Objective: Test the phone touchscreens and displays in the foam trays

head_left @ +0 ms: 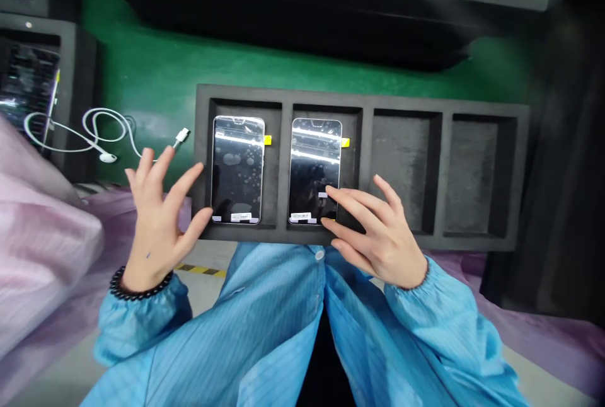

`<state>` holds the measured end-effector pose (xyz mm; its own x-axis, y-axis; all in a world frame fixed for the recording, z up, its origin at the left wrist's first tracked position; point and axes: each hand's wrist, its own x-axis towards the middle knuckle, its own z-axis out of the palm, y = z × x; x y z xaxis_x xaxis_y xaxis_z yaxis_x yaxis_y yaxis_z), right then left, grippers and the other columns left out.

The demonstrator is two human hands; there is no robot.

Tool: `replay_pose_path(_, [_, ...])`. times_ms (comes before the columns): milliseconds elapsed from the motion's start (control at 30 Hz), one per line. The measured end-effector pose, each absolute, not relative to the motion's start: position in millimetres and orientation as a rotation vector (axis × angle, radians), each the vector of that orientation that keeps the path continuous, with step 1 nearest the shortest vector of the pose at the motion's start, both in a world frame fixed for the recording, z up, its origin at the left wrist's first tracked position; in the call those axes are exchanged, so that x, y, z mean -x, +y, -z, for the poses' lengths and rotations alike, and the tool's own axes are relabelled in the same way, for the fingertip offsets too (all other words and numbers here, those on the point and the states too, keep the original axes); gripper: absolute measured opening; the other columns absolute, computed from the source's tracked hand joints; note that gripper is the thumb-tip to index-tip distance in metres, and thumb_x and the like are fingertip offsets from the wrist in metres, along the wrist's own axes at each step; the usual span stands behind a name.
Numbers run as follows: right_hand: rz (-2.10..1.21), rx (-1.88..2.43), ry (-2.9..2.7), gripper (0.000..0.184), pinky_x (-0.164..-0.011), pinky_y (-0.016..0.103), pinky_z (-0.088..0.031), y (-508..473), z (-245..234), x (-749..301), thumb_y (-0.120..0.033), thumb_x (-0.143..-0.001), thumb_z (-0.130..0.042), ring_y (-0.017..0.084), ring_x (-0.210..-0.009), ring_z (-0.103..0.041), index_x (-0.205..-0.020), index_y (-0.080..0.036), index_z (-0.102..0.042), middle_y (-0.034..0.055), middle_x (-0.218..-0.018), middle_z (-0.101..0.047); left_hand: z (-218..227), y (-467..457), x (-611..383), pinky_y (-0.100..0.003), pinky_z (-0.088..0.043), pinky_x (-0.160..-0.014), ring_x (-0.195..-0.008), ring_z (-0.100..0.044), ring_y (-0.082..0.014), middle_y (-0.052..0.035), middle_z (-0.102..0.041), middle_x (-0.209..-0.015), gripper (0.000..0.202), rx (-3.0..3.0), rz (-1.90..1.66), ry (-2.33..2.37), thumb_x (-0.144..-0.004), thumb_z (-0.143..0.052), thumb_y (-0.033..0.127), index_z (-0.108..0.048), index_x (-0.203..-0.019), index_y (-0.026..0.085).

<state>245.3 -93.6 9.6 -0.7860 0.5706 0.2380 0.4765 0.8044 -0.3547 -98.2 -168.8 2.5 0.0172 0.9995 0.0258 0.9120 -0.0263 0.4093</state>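
A black foam tray (283, 97) with several compartments lies on the green bench in front of me. The two left compartments each hold a phone, glass up: the left phone (237, 169) and the second phone (314, 171), each with a yellow tab at its right edge. My left hand (158, 221) hovers at the tray's left end, fingers spread, holding nothing. My right hand (375, 230) rests at the tray's front rim, fingers stretched out, fingertips touching the lower right corner of the second phone.
The two right compartments (472, 174) hold nothing. A white earphone cable (97, 133) with a plug lies on the green surface left of the tray. Black foam racks stand at the left (38, 79) and along the back. A pink-sleeved person (42, 237) is at my left.
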Motion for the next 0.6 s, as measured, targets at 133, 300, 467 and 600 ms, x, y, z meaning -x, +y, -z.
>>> replay_pose_path(133, [-0.417,0.698,-2.716,0.03,-0.125,0.058,-0.027,-89,-9,-235,-0.033,-0.102,-0.05,0.024,-0.128,-0.059,-0.108,-0.02,-0.076,0.0106,-0.148,-0.062,-1,-167,104,-0.072,-0.008,-0.127,-0.16,-0.006,-0.0403,-0.0073,-0.014,-0.172,0.073,-1.972,-0.403,2.006,-0.096,-0.059,0.035,-0.024,-0.16,0.039])
replay_pose_path(300, [-0.437,0.62,-2.749,0.032,-0.125,0.061,-0.025,-86,-8,-222,-0.034,-0.102,-0.051,0.026,-0.131,-0.057,-0.12,-0.018,-0.072,0.0136,-0.151,-0.058,0,-163,103,-0.072,-0.009,-0.126,-0.161,-0.005,-0.039,-0.0127,-0.014,-0.171,0.075,-2.008,-0.395,1.995,-0.097,-0.058,0.038,-0.019,-0.162,0.033])
replay_pose_path(467, [-0.454,0.592,-2.756,0.033,-0.122,0.061,-0.03,-82,-8,-218,-0.034,-0.103,-0.048,0.027,-0.131,-0.057,-0.118,-0.018,-0.072,0.0151,-0.15,-0.058,-3,-159,103,-0.074,-0.01,-0.125,-0.16,-0.002,-0.0424,-0.0174,-0.011,-0.171,0.088,-2.077,-0.337,1.923,-0.091,-0.067,0.044,-0.016,-0.162,0.03])
replay_pose_path(600, [-0.41,0.639,-2.677,0.036,-0.123,0.06,-0.029,-78,-11,-225,-0.034,-0.105,-0.043,0.026,-0.132,-0.056,-0.119,-0.018,-0.071,0.0153,-0.148,-0.06,-5,-153,108,-0.077,-0.014,-0.121,-0.159,-0.004,-0.0451,-0.0213,-0.011,-0.17,0.092,-2.062,-0.238,1.882,-0.089,-0.068,0.052,-0.019,-0.162,0.024])
